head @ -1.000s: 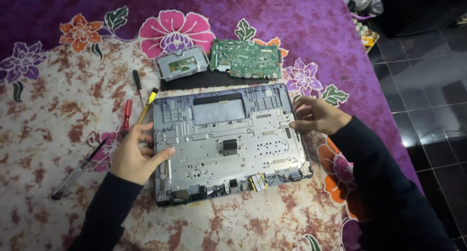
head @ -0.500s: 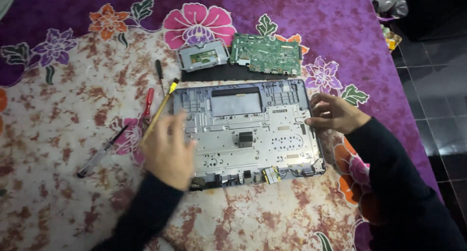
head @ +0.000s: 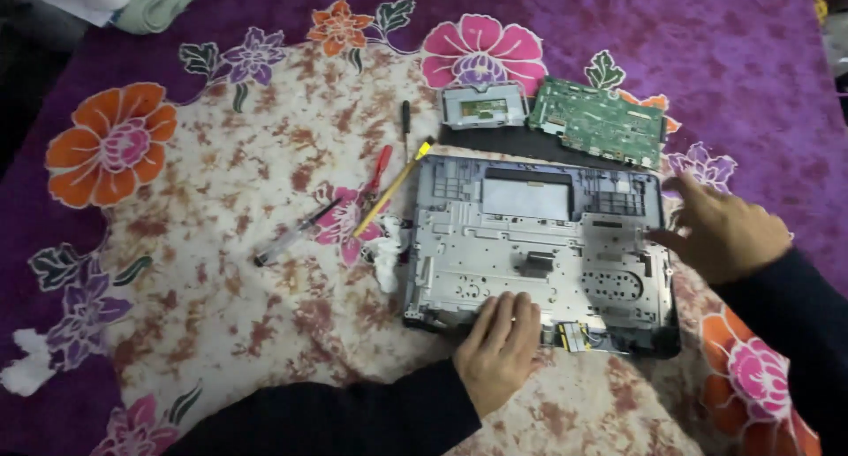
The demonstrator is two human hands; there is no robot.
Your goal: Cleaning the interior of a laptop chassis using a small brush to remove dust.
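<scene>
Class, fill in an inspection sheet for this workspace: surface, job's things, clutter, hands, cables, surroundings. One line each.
Surface: floral purple cloth.
Job's things: opened laptop chassis, metal side up.
Clutter: green circuit board, touchpad module, screwdrivers, pen, white wads.
Hands: left hand flat on chassis near edge; right hand touches its right edge; both empty.
Cables: nothing seen.
Surroundings: folded fabric top left.

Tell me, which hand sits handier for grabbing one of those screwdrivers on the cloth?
Probably the left hand: it rests on the laptop chassis near edge, on the side where the screwdrivers lie. The right hand is at the far right edge.
</scene>
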